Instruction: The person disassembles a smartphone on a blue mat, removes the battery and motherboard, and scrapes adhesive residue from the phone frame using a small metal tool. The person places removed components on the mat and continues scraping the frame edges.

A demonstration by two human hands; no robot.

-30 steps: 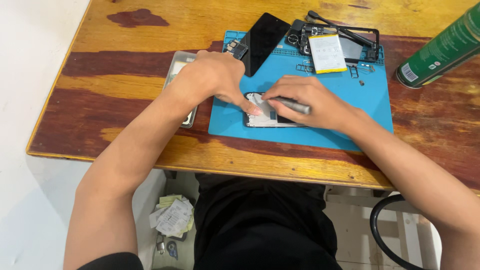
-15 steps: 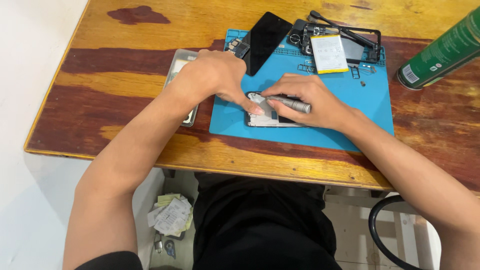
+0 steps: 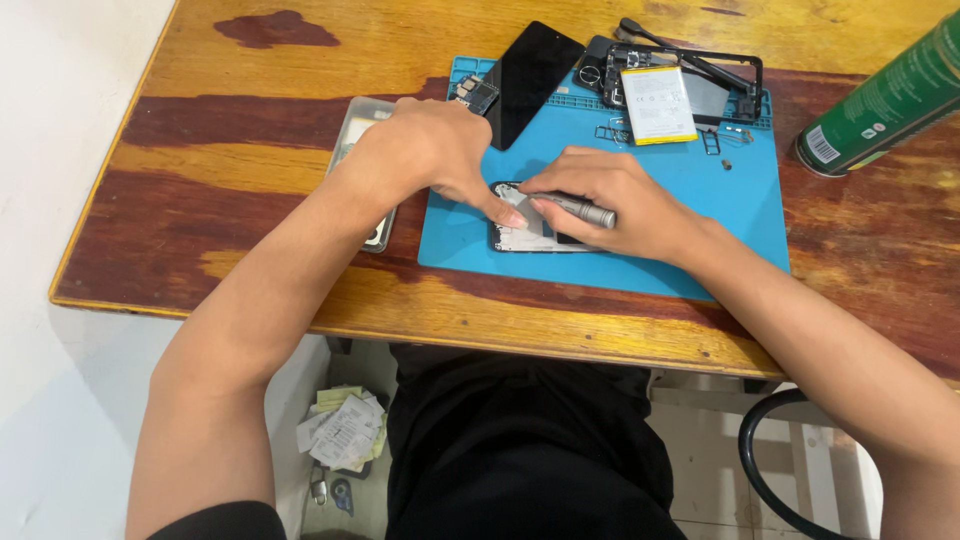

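An opened phone body (image 3: 525, 236) lies on the blue work mat (image 3: 700, 210) near its front edge. My left hand (image 3: 430, 150) presses down on its left end with the thumb and fingertips. My right hand (image 3: 620, 200) grips a grey metal screwdriver (image 3: 580, 209), held almost flat, its tip hidden among my fingers over the phone. Most of the phone is covered by both hands.
A black screen panel (image 3: 530, 75), a phone frame (image 3: 690, 75), a white-and-yellow battery (image 3: 657, 103) and small loose parts (image 3: 712, 140) lie at the mat's far side. A green spray can (image 3: 885, 100) rests right; a clear phone case (image 3: 360, 135) sits left on the wooden table (image 3: 250, 200).
Both hands stay on the phone. The screwdriver has shifted only slightly in my right hand; nothing else on the mat has moved.
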